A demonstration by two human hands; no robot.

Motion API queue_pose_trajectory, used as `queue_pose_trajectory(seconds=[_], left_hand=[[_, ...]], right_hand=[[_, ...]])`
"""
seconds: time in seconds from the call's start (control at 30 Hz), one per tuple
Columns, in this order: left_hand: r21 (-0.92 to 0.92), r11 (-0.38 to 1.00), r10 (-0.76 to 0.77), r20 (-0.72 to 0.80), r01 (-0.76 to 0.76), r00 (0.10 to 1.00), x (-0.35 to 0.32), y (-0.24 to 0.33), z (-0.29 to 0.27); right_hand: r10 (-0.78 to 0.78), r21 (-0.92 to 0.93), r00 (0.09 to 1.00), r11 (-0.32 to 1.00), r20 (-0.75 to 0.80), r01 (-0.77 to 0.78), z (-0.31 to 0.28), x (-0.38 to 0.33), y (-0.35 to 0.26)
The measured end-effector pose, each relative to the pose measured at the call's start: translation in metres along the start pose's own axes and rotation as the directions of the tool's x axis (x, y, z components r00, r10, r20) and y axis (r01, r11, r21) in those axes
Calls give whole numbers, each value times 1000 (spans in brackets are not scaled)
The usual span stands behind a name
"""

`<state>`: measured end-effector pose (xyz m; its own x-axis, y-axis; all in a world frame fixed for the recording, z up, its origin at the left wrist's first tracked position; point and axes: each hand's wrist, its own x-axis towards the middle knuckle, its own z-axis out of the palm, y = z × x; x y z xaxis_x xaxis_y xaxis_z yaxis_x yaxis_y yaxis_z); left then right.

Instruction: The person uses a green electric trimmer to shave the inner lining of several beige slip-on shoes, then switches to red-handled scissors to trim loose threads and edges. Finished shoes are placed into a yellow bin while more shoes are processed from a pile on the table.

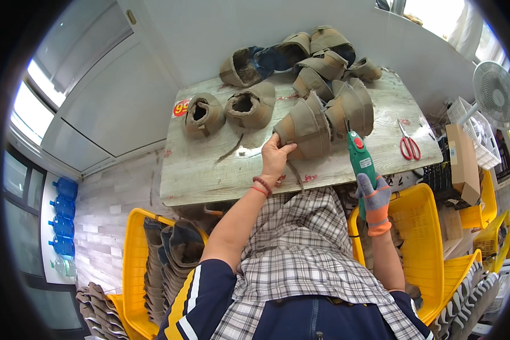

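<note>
My bare left hand (pixel 275 156), with a red beaded bracelet at its wrist, grips the lower left edge of a beige fleece-lined shoe upper (pixel 305 133) on the table. In a grey and orange glove, my right hand (pixel 374 198) is wrapped round a green handheld power tool (pixel 361 156) with a red button. Its thin dark tip points away from me, in front of a second beige upper (pixel 354 107); whether they touch I cannot tell. Left of my left hand stand two more uppers, one rounded (pixel 204 115) and one wider (pixel 250 106), openings upward.
Several uppers (pixel 314 54) are heaped along the table's (pixel 209 187) far edge. Red-handled scissors (pixel 409 141) lie to the right. Yellow baskets stand left (pixel 133 255) and right (pixel 430 226) of me; the left holds stacked grey-brown pieces (pixel 181 243). A white fan (pixel 497 93) stands far right.
</note>
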<state>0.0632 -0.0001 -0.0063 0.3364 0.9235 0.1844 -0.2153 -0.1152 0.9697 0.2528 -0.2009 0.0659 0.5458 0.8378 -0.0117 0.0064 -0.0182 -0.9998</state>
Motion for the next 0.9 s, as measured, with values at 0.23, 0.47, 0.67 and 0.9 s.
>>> queue_pose_trajectory(seconds=[0.23,0.47,0.67,0.9], left_hand=[[-146,980,144,37,-138,989,3,89,-37],[-768,639,-229,-135,44,964,-47,151,-148],[-815,574,-339,-149,78,929,-81,168,-174],[-866,467,-367,-5,180,930,-89,169,-166]], right_hand=[[-106,-219,994,970,4,104,1,3,12],[-367,-470,913,784,177,406,26,3,-2],[-706,-490,581,368,405,790,53,9,-19],[-759,-472,432,187,487,862,55,13,-14]])
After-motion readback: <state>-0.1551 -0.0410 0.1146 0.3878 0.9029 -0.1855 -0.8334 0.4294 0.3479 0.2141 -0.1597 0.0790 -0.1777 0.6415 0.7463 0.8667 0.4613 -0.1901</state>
